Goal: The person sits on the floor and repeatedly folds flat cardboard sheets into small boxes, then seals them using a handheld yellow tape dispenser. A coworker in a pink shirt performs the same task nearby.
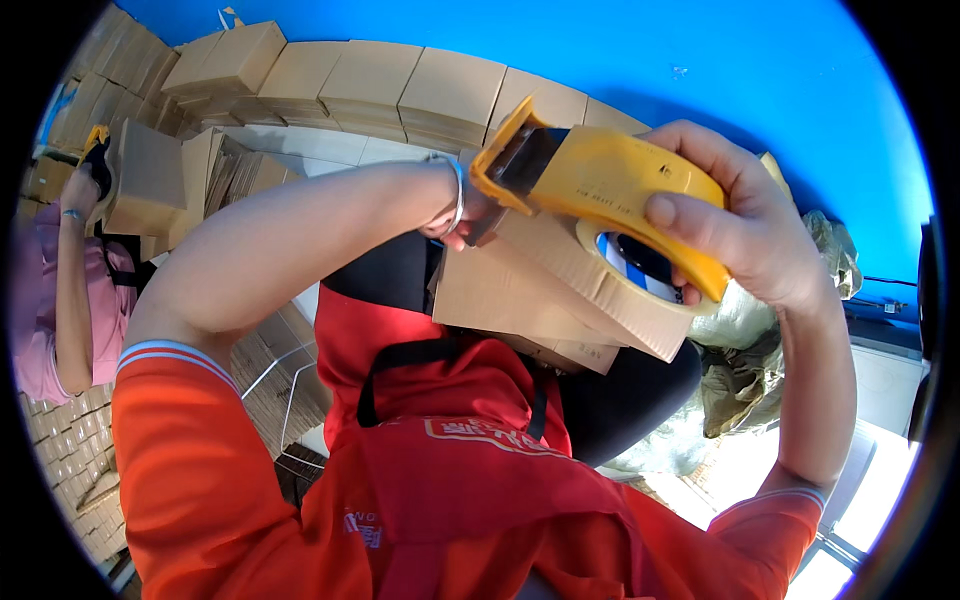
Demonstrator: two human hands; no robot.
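Observation:
My right hand (pixel 739 217) grips a yellow tape dispenser (pixel 615 176), raised above a cardboard box (pixel 517 292) that rests near my lap. A roll of tape (pixel 645 289) hangs on the dispenser's underside, over the box's right part. My left hand (pixel 457 221) is at the far left edge of the box, mostly hidden behind my wrist and the dispenser's front end. A few fingertips show there, beside the cardboard; what they hold cannot be told.
A row of cardboard boxes (pixel 450 90) stands along the blue wall (pixel 525 26). Flat cardboard bundles (pixel 277 375) lie at my left. Further left, a person in pink (pixel 105 307) holds another tape dispenser (pixel 96 157). Plastic sacks (pixel 739 375) are at my right.

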